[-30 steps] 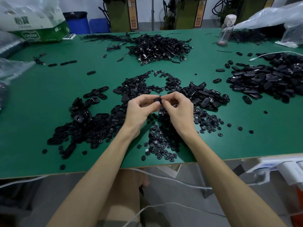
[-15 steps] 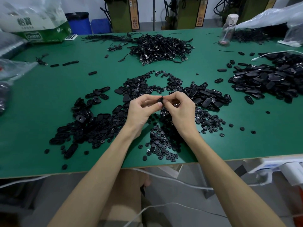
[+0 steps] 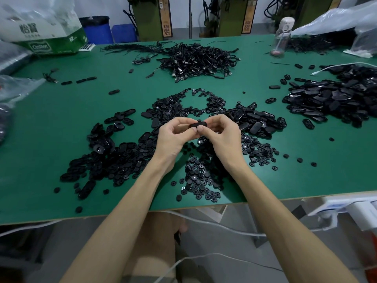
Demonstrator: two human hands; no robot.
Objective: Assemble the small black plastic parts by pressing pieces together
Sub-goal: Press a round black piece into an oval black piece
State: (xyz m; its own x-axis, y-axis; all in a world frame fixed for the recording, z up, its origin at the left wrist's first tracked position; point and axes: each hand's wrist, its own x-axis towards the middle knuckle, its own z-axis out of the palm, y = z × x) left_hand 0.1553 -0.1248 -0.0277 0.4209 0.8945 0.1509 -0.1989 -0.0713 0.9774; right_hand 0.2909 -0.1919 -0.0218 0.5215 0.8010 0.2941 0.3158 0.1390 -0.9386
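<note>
I see a plain green desk (image 3: 51, 123), no pattern. Every loose pc on it is black: oval shells (image 3: 102, 160) at left, round discs (image 3: 199, 180) in front, a few w/ a silver centre, the big heap (image 3: 336, 99) at right, the cable tangle (image 3: 195, 58) at back. The part (image 3: 199, 125) btwn left hand (image 3: 173, 137) and right hand (image 3: 222, 137) is black too. Carton (image 3: 51, 43) is white and green w/ dark lettering. Bin (image 3: 98, 29) blue. Bottle (image 3: 282, 35) clear w/ a pink base. Cord (image 3: 204, 221) white.
</note>
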